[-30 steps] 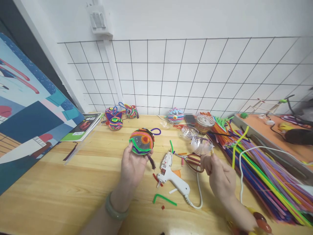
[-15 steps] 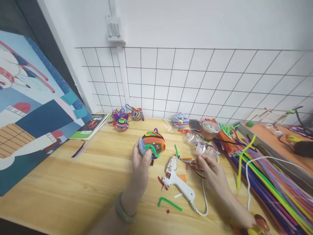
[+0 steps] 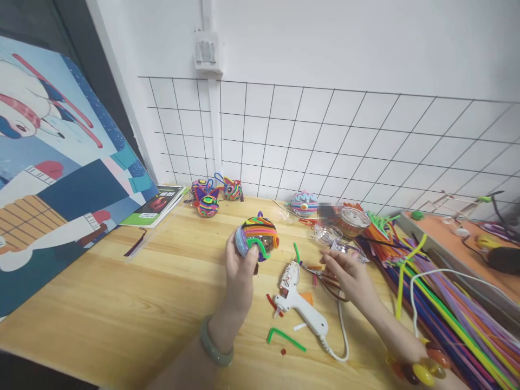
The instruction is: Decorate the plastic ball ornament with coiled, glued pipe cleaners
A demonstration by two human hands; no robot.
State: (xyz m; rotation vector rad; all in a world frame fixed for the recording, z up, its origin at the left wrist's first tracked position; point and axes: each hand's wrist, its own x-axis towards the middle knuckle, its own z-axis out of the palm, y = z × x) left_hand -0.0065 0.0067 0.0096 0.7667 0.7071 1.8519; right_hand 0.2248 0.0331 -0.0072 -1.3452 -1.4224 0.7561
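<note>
My left hand (image 3: 240,273) grips a ball ornament (image 3: 260,238) above the table, with my thumb across its front. Coloured pipe cleaners in stripes cover the ball, leaving a see-through patch beside an orange ring; a blue loop tops it and a dark tassel hangs below. Over the scissors (image 3: 333,283), my right hand (image 3: 349,273) is closed in a pinch; whatever its fingertips hold is too small to make out. Between the hands lies a white glue gun (image 3: 303,309), its nozzle toward me. A bent green pipe cleaner piece (image 3: 286,338) rests near it.
Finished pipe-cleaner ornaments (image 3: 207,205) sit at the back left, beside a magazine (image 3: 156,208) and a picture board (image 3: 77,189). A striped ball (image 3: 304,203), clear plastic shells (image 3: 327,234) and a tape roll (image 3: 354,219) stand at the back. Long pipe cleaners (image 3: 450,314) fill the right side.
The view has shifted a little. My right hand has moved slightly left and away from me, still pinched. My left hand keeps hold of the ball ornament, which is turned slightly.
</note>
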